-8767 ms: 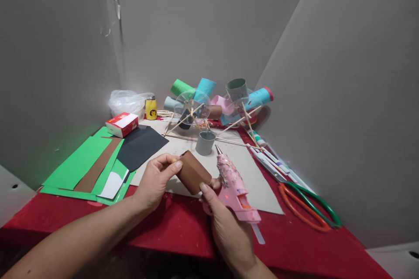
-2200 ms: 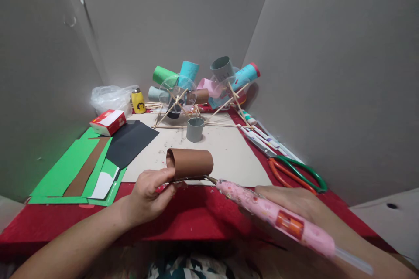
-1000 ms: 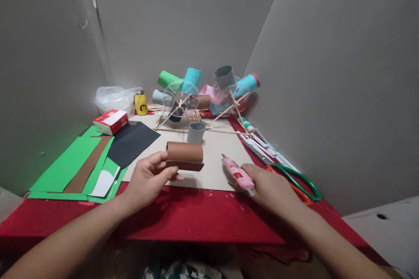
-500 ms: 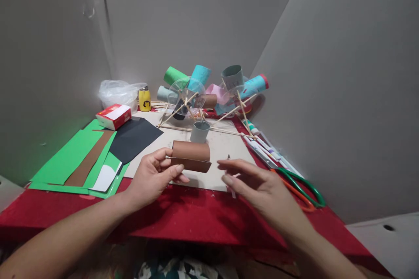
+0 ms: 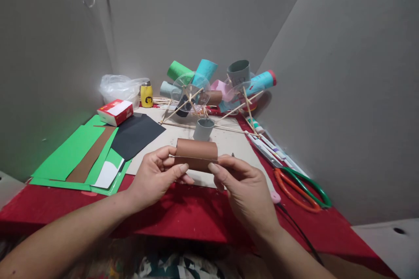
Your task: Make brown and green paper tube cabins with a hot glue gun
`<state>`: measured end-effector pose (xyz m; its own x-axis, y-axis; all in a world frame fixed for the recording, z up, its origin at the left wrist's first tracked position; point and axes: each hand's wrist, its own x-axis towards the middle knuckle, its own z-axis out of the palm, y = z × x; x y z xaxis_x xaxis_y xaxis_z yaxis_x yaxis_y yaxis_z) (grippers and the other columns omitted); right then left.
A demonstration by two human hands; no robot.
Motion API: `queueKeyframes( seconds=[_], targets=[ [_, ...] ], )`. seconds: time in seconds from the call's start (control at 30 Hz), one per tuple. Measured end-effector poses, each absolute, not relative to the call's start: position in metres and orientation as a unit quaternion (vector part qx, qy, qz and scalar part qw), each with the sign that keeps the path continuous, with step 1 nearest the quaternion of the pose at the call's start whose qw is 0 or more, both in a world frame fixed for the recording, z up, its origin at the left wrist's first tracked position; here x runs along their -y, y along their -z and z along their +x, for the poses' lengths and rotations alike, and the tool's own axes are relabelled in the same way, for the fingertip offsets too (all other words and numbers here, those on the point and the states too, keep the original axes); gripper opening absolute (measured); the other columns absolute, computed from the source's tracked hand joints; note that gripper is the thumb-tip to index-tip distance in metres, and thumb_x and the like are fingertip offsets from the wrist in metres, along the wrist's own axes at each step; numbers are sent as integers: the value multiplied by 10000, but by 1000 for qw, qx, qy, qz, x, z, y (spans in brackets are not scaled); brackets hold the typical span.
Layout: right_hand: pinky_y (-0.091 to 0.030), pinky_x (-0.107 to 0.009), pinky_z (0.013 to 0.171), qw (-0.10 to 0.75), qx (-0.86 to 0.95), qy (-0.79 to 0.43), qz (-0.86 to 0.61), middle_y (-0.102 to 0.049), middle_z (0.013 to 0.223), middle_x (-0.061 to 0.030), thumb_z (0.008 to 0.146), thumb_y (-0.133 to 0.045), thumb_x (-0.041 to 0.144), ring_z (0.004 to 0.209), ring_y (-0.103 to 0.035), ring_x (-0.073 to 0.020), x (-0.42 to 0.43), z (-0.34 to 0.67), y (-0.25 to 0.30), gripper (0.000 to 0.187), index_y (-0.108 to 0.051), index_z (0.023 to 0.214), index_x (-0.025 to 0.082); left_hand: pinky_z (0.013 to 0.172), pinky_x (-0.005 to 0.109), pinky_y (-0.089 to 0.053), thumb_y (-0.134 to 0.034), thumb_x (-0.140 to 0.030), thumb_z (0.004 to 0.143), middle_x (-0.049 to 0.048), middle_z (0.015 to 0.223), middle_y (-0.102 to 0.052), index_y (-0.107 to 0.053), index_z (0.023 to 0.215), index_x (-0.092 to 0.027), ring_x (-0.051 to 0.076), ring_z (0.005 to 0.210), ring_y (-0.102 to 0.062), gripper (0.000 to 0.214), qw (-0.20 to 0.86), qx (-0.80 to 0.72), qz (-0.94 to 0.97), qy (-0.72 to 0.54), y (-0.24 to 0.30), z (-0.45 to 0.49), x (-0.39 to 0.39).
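Observation:
A brown paper tube (image 5: 197,150), its seam edge facing me, lies level between my hands above the pale board (image 5: 147,152). My left hand (image 5: 160,172) grips its left end, thumb on the front edge and fingers behind. At the right end, my right hand (image 5: 244,183) pinches the tube with its thumb in front. Just behind the tube, a grey paper tube (image 5: 203,130) stands upright on the board. Farther back is a wheel-like structure of wooden sticks (image 5: 183,104) and clear plastic discs with several coloured paper tubes.
Green paper sheets (image 5: 62,152), a brown strip and black paper (image 5: 135,135) lie on the left. A red box (image 5: 115,112), a plastic bag (image 5: 119,89) and a yellow lion-print container (image 5: 147,95) stand behind them. Scissors (image 5: 303,189) and a black cable (image 5: 303,233) lie on the right.
My right hand has moved left and closed on the right end of the brown paper tube. My left hand has kept its grip. The view has shifted slightly.

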<state>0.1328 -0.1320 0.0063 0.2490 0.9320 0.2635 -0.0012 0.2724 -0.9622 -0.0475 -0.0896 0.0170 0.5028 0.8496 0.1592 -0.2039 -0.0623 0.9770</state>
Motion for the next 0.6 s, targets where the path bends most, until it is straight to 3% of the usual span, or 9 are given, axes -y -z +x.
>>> queueKeyframes(
  seconds=[0.37,0.6],
  targets=[
    [-353,-227,548,624,512,-371,-459,-533,665,41,809,-698,280,566,-410,-85,138,133,-5,150,-639,695,201,623,187,-532,-666,-230,839,19,741,-735,-619,994,-148,123,630,-700,181,652,-253,598,-392,-17,-49,87],
    [-348,-235,560,620,529,-352,-460,-520,667,37,825,-676,268,595,-420,-97,139,137,-3,160,-624,691,198,612,225,-531,-596,-334,888,50,633,-726,-579,1016,-138,158,603,-701,235,654,-256,602,-382,-18,-49,86]
  ],
)
